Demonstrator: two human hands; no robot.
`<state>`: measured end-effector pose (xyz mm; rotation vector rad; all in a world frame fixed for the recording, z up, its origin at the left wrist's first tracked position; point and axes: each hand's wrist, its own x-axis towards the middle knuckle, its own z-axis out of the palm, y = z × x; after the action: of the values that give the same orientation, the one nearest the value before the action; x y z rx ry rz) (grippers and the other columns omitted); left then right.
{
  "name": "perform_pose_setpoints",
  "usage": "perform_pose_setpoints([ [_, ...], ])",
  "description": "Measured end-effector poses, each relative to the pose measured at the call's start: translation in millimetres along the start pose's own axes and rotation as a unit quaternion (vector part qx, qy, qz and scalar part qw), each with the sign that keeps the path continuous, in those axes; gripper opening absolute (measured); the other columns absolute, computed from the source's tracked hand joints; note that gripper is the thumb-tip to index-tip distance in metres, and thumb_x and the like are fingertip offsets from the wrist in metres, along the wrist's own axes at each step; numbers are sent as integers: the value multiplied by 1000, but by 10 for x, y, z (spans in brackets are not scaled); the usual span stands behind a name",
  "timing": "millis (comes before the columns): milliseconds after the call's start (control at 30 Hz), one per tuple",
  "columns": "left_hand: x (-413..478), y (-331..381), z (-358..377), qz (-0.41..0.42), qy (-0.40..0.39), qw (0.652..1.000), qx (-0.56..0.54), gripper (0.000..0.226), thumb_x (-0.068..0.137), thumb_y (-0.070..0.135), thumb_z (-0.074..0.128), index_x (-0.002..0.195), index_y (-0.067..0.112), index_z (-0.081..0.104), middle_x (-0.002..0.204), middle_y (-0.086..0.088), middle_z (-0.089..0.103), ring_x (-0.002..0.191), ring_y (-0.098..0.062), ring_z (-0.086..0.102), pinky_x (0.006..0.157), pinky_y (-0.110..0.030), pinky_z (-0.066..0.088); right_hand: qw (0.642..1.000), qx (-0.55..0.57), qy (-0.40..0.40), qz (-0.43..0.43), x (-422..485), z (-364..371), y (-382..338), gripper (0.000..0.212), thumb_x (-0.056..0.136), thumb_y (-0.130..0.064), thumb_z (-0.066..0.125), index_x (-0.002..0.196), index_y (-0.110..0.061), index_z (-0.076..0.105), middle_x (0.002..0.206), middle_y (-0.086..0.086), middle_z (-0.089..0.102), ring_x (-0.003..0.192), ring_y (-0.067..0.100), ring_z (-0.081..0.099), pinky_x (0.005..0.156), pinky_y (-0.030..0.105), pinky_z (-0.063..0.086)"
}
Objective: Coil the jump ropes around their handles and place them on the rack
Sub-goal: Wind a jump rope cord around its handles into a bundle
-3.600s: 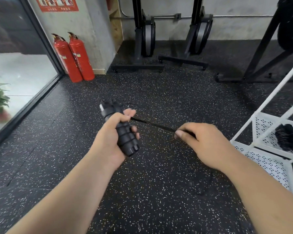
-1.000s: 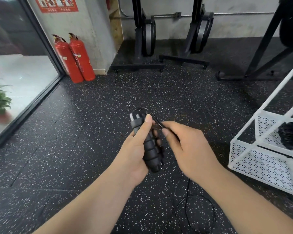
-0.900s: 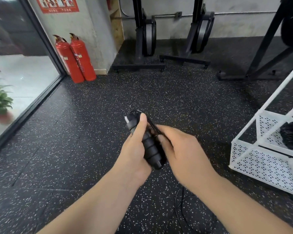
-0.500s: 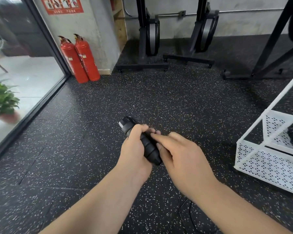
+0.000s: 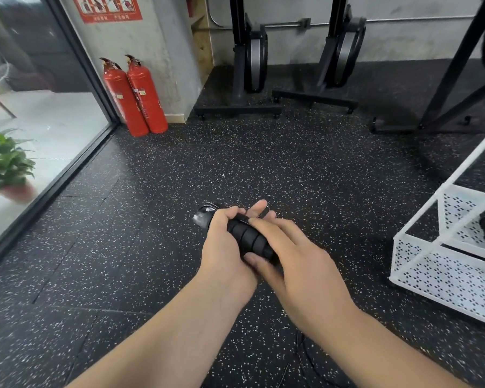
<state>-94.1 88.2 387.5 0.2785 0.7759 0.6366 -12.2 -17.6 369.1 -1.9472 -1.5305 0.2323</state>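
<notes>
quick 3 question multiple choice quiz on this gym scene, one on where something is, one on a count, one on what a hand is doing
1. Where is the white rack?
A) on the person's right
B) by the glass on the left
C) behind the exercise machines

2. How many red fire extinguishers stand at the wall?
A) one
B) two
C) four

3. What is the left hand doing?
A) lying flat on the floor
B) holding a plant
C) gripping the black jump rope handle

Key: 1 A, it sits at the right edge of the view; 2 B, a pair stands side by side; 3 C, its thumb wraps over the handle.
</notes>
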Motion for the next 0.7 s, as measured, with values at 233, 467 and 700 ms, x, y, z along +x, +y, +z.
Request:
perform_pose_setpoints([
  [233, 98, 21, -51, -17, -26, 986, 162, 95, 68, 83, 79, 135, 16, 71, 125, -12, 78, 119, -32, 74, 108, -50, 52, 985, 133, 50, 102, 101, -65, 70, 26, 102, -44, 64, 128, -44, 66, 98, -21, 73, 83, -4, 66, 71, 10, 44],
  [467, 56, -73, -121, 203, 20, 798, 567, 55, 99, 51, 69, 142, 39, 37, 126, 18, 62, 106, -5, 68, 91, -30, 57, 858, 372, 59, 349, 263, -312, 352, 23, 103, -44, 66, 107, -23, 75, 90, -1, 76, 58, 13, 63, 43, 20, 38],
  [700, 77, -77, -265, 439, -10, 336, 833, 90, 87, 54, 77, 159, 27, 31, 150, -2, 34, 139, -26, 36, 118, -42, 39, 871, 337, -86, 347, 258, -518, 489, 36, 101, -46, 69, 105, -11, 75, 85, 10, 69, 52, 12, 47, 37, 19, 28],
])
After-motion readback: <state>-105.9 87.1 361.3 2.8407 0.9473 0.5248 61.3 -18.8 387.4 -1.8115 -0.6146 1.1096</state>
